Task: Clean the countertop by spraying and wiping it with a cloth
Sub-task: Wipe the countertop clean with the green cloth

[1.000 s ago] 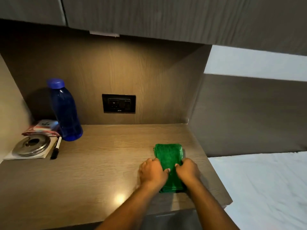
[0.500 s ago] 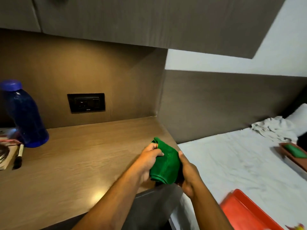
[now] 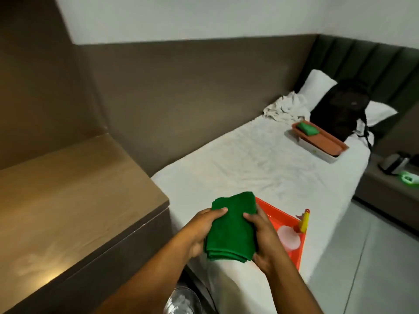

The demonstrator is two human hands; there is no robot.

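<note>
A folded green cloth is held between both hands, above the foot of a white bed. My left hand grips its left edge and my right hand grips its right edge. The wooden countertop lies to the left, apart from the cloth. A spray bottle with a yellow and red trigger head lies in an orange tray on the bed, just right of my right hand.
The white bed fills the middle. At its far end sit a brown tray with a green sponge, a black backpack, pillows and a crumpled white cloth. A bedside table with a kettle stands at right. A glass object is below my arms.
The cloth was lifted off the countertop and carried right, over the bed. My view has swung right, so the blue bottle and wall socket are out of sight.
</note>
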